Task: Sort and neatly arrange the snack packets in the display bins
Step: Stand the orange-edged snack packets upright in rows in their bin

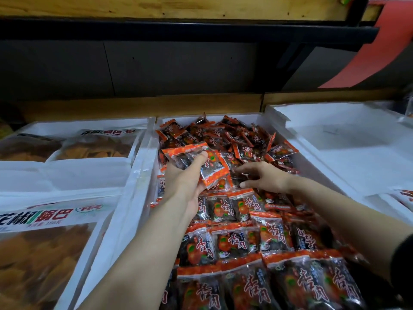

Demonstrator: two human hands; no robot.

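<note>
In the middle white foam bin [136, 180], the small orange-and-clear plastic snack packets [274, 233] nearest the person lie flat in overlapping rows. Their long axes run front to back, orange sealed edges point away, and the red lettering reads upright from this side. Toward the back wall, a loose heap of the same packets [234, 135] points every which way, crinkled and glossy, with dark contents showing through the film.

The left hand [186, 177] is raised over the bin's left side, palm turned up. Its fingers and thumb are curled round a fanned stack of held packets [209, 170], which lie crosswise and tilt down to the right. The right hand [266, 179] reaches palm down with fingers spread, its tips touching loose packets at the edge of the heap.

Large white-topped bags of golden crisps [44, 249] fill the left foam bin. Another white foam bin [335, 139] sits to the right, under a black metal shelf rail [178, 30].
</note>
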